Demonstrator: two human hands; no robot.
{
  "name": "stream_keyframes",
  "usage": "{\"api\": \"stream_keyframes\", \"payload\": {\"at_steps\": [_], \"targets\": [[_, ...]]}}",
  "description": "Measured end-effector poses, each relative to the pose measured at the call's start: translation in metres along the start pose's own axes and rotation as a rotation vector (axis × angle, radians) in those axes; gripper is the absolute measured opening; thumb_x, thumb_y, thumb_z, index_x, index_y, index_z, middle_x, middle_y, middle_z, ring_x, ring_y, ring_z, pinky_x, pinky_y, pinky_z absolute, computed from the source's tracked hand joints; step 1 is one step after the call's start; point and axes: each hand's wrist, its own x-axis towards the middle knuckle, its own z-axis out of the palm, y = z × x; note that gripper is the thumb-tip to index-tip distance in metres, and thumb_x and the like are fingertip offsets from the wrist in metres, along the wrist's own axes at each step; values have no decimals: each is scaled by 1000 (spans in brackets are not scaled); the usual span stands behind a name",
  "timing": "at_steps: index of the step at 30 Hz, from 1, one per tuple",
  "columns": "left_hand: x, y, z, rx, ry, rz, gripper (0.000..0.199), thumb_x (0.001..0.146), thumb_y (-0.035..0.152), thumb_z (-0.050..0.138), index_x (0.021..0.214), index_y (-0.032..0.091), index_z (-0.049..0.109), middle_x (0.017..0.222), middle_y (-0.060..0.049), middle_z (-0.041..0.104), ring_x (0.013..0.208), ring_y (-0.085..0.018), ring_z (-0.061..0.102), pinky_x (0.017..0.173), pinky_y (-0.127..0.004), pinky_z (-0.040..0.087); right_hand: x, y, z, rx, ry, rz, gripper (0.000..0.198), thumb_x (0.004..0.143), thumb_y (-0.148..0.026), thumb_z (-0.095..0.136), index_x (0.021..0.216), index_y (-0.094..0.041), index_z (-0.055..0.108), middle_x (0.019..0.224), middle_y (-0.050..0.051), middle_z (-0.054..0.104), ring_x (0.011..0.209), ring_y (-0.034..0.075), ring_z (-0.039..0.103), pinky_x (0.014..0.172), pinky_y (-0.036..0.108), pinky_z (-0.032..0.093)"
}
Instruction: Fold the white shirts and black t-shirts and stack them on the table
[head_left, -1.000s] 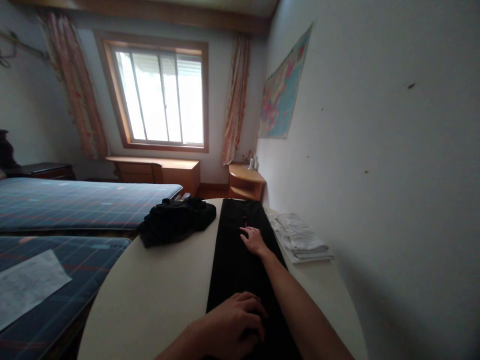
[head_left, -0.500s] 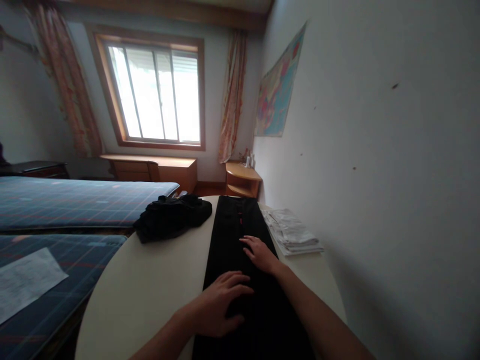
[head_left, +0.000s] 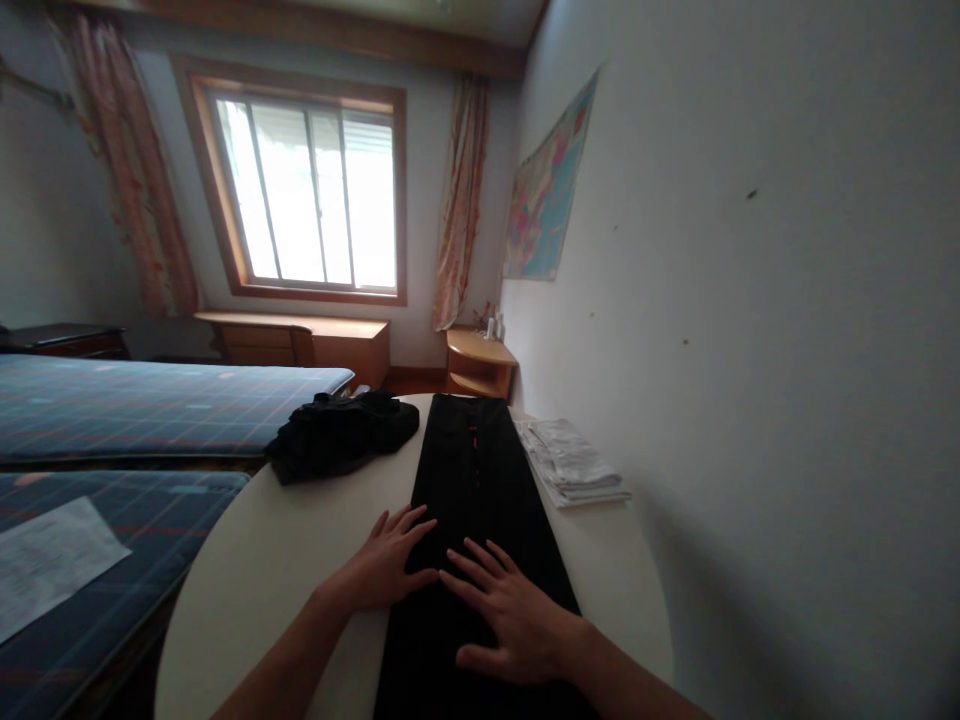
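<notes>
A pair of black trousers [head_left: 480,510], laid out in a long narrow strip, runs down the middle of the round white table [head_left: 315,560]. At its left edge, my left hand [head_left: 386,562] lies with fingers spread, partly over the cloth and partly over the tabletop. My right hand [head_left: 517,618] is open too, palm down over the middle of the trousers, its fingertips close to my left thumb. Small reddish marks show along the centre near the far end. The near end runs out of view.
A crumpled black cloth item [head_left: 337,435] sits at the table's far left. Folded whitish sheets [head_left: 574,462] lie at the right, near the wall [head_left: 787,450]. Plaid mattresses [head_left: 165,410] stand to the left, one bearing a paper sheet [head_left: 60,560].
My left hand has moved left and away from me to the trousers' left edge. My right hand has come back towards me. The view has shifted slightly.
</notes>
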Motion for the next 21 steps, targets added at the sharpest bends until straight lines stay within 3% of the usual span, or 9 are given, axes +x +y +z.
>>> {"api": "stream_keyframes", "payload": {"at_steps": [2, 5, 8, 11, 14, 17, 21], "targets": [[0, 1, -5, -5, 70, 29, 55, 83, 50, 62, 133, 29, 55, 146, -7, 48, 137, -30, 40, 116, -51, 22, -3, -6, 1, 3, -8, -6, 80, 85, -66, 54, 153, -37, 23, 160, 4, 22, 148, 31, 11, 119, 55, 8], [3, 2, -13, -19, 196, 40, 28, 87, 38, 57, 110, 26, 67, 117, -5, 67, 113, -26, 58, 108, -44, 36, -7, -12, 10, 5, -12, -3, 80, 83, -67, 55, 152, -39, 24, 161, 4, 21, 148, 33, 12, 118, 55, 10], [8, 4, -16, -43, 269, 17, 21, 93, 33, 50, 97, 23, 68, 97, -4, 71, 99, -23, 62, 99, -40, 44, -10, -18, 25, 0, -27, -22, 79, 84, -64, 56, 152, -40, 23, 161, 5, 21, 147, 35, 15, 116, 58, 15], [13, 3, -9, -55, 321, 38, 27, 93, 30, 49, 115, 25, 64, 120, -5, 66, 114, -23, 58, 104, -39, 42, -10, -26, 30, -2, -51, -45, 68, 87, -59, 56, 149, -41, 32, 158, 5, 30, 144, 37, 24, 112, 58, 24], [18, 1, 6, -20, 292, 59, 48, 92, 31, 51, 140, 28, 48, 150, -4, 44, 137, -25, 40, 114, -43, 32, 0, -27, 16, 28, 54, 12, 53, 87, -56, 57, 136, -37, 52, 144, 3, 51, 130, 29, 47, 108, 44, 35], [21, -2, 19, 29, 160, 20, 57, 94, 40, 50, 148, 29, 37, 158, -6, 30, 145, -27, 26, 117, -48, 25, 24, -13, -2, -10, 236, 182, 34, 90, -40, 55, 121, -29, 63, 127, 4, 62, 116, 24, 56, 101, 36, 41], [22, -5, 25, 52, 88, -5, 55, 96, 47, 45, 147, 31, 38, 159, -7, 26, 147, -28, 20, 117, -51, 21, 70, 31, -13, -121, 369, 343, 34, 91, -25, 49, 122, -21, 62, 122, 8, 63, 113, 24, 56, 99, 34, 42]]}}
